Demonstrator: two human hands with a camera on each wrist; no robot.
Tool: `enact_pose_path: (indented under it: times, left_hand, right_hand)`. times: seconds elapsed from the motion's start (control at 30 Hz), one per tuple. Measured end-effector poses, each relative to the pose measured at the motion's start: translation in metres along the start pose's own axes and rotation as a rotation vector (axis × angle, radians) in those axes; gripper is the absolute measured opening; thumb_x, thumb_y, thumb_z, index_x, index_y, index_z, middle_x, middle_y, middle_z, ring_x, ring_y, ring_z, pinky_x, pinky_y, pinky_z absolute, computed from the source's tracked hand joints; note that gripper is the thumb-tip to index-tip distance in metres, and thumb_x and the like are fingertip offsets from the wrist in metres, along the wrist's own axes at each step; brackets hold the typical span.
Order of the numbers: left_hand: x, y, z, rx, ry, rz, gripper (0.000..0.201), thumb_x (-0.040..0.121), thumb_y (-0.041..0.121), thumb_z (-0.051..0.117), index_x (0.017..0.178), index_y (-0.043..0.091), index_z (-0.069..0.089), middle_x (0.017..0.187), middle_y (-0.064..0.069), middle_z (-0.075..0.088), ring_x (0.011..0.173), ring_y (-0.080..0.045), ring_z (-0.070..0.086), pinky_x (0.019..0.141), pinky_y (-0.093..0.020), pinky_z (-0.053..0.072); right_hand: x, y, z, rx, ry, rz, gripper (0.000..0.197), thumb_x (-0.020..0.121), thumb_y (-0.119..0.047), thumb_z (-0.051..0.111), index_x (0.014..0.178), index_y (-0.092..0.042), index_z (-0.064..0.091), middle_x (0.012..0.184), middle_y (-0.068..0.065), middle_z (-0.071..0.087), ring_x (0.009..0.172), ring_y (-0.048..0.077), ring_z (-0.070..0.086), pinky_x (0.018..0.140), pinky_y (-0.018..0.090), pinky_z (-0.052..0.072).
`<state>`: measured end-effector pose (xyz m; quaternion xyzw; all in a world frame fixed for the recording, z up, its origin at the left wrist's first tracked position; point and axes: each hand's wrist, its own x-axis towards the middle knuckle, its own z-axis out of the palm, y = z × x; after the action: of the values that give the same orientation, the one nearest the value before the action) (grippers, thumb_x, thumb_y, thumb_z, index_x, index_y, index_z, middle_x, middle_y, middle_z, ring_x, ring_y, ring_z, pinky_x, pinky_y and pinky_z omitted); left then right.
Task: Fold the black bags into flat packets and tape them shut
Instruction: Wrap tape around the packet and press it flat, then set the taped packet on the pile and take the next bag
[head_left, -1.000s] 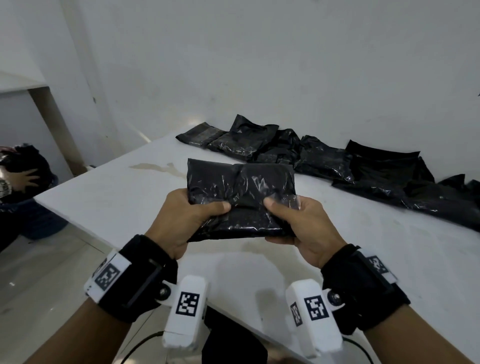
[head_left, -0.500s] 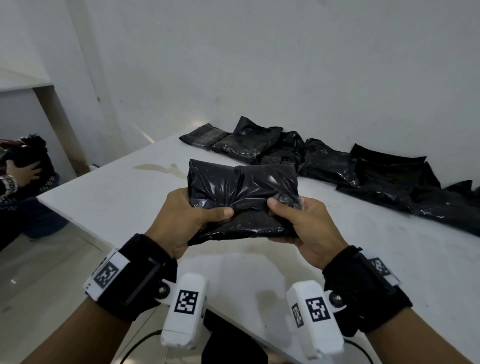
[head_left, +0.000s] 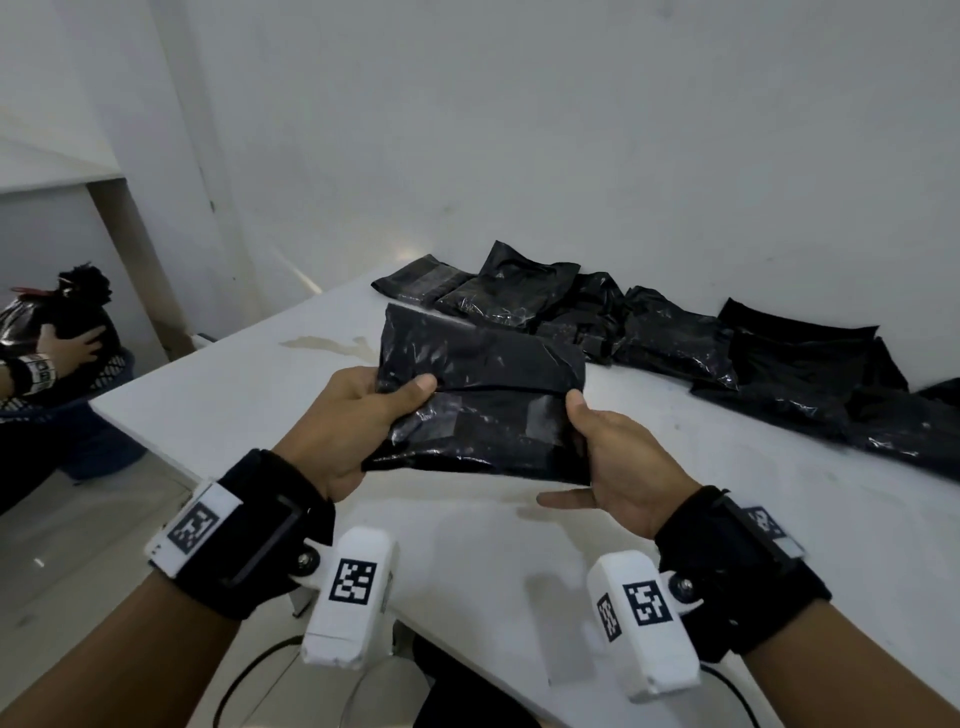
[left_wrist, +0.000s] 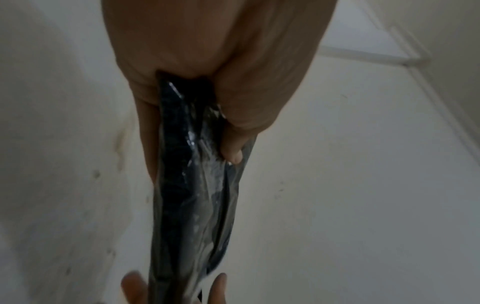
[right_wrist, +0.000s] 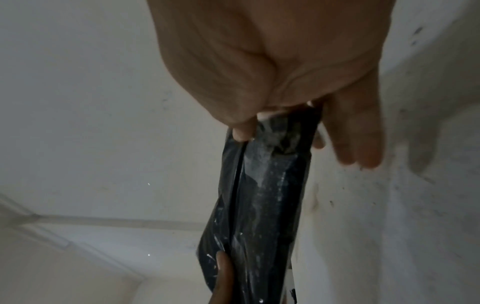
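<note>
Packet (head_left: 483, 400) in both grips above the tabletop (head_left: 260, 395): left hand (head_left: 353, 421) pinches one end, right hand (head_left: 618, 457) the other. It looks folded and taped. Behind lie finished packets (head_left: 498, 291); loose bags (head_left: 800, 374) seemingly remain.

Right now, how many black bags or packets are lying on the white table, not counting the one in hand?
5 at least, in a row along the wall: flat packet, packet, crumpled one, glossy one, loose pile, where overlap may hide more.
</note>
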<state>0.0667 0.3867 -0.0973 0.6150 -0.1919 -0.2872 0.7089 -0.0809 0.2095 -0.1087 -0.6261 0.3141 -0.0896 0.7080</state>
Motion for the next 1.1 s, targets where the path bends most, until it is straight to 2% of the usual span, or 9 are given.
enact_pose_path:
  times: [0.17,0.3,0.4,0.47,0.6,0.77,0.9,1.0,1.1]
  left_hand:
    - [0.029,0.021,-0.022,0.526,0.213,0.546,0.014,0.092,0.018,0.067,0.098,0.008,0.073,0.084,0.000,0.076,0.075,-0.007,0.066,0.077,-0.032,0.057]
    - [0.048,0.019,-0.030,1.165,0.131,1.039,0.042,0.078,0.006,0.056,0.115,0.018,0.072,0.112,-0.002,0.073,0.107,-0.020,0.062,0.095,-0.038,0.044]
    - [0.061,0.004,-0.040,1.452,0.136,1.149,0.048,0.079,0.008,0.042,0.113,0.020,0.073,0.118,-0.001,0.070,0.115,-0.025,0.062,0.104,-0.044,0.034]
    - [0.067,-0.003,-0.047,1.487,0.169,1.139,0.049,0.079,0.009,0.040,0.113,0.019,0.073,0.118,-0.002,0.070,0.114,-0.027,0.064,0.105,-0.044,0.033]
    - [0.079,-0.010,-0.062,1.512,0.103,1.022,0.049,0.075,0.007,0.054,0.120,0.016,0.069,0.124,-0.004,0.067,0.125,-0.028,0.056,0.111,-0.045,0.024]
    - [0.092,-0.011,-0.084,1.304,0.107,0.660,0.090,0.071,0.042,0.064,0.152,0.023,0.032,0.161,-0.008,0.022,0.151,-0.022,0.009,0.121,-0.049,0.004]
    - [0.108,-0.005,-0.093,0.687,0.674,0.417,0.061,0.076,0.056,0.066,0.116,0.010,0.062,0.107,-0.007,0.070,0.097,-0.025,0.067,0.088,-0.046,0.055]
    - [0.128,0.003,-0.096,0.148,0.519,-0.148,0.045,0.086,0.052,0.067,0.099,0.009,0.059,0.092,-0.017,0.070,0.074,-0.030,0.072,0.064,-0.039,0.060]
    - [0.153,-0.003,-0.101,-0.054,0.360,-0.322,0.024,0.096,0.029,0.061,0.101,0.005,0.057,0.078,-0.017,0.070,0.058,-0.030,0.070,0.050,-0.037,0.059]
  right_hand:
    - [0.016,-0.022,-0.001,-0.051,0.002,0.040,0.060,0.093,-0.058,0.054,0.133,-0.013,0.050,0.115,0.017,0.067,0.097,0.035,0.071,0.081,0.047,0.059]
    - [0.035,-0.048,0.015,0.315,-0.231,0.141,0.078,0.085,-0.067,0.055,0.131,-0.004,0.049,0.117,0.029,0.067,0.102,0.045,0.068,0.087,0.054,0.056]
    - [0.052,-0.058,0.037,0.424,-0.355,0.148,0.079,0.084,-0.062,0.062,0.130,0.001,0.054,0.122,0.026,0.065,0.105,0.043,0.067,0.088,0.052,0.056]
    - [0.066,-0.059,0.052,0.378,-0.314,0.114,0.051,0.089,-0.038,0.067,0.123,0.000,0.060,0.113,0.019,0.069,0.096,0.037,0.071,0.078,0.047,0.061]
    - [0.096,-0.051,0.075,0.265,-0.219,0.069,0.032,0.095,-0.001,0.057,0.127,-0.003,0.061,0.098,0.013,0.070,0.075,0.026,0.071,0.062,0.035,0.062]
    - [0.143,-0.045,0.096,0.325,-0.136,0.051,0.041,0.094,0.011,0.053,0.130,-0.007,0.056,0.109,0.019,0.069,0.068,0.031,0.072,0.051,0.040,0.058]
    - [0.171,-0.047,0.110,0.345,-0.118,0.063,0.034,0.094,0.012,0.051,0.123,-0.005,0.059,0.100,0.018,0.070,0.062,0.031,0.072,0.049,0.040,0.058]
    - [0.184,-0.047,0.123,0.341,-0.123,0.085,0.024,0.094,0.013,0.051,0.107,-0.004,0.062,0.090,0.019,0.070,0.061,0.032,0.072,0.050,0.044,0.059]
    - [0.192,-0.045,0.135,0.270,-0.130,0.110,0.022,0.095,0.010,0.052,0.109,-0.004,0.061,0.089,0.019,0.070,0.067,0.032,0.071,0.054,0.045,0.060]
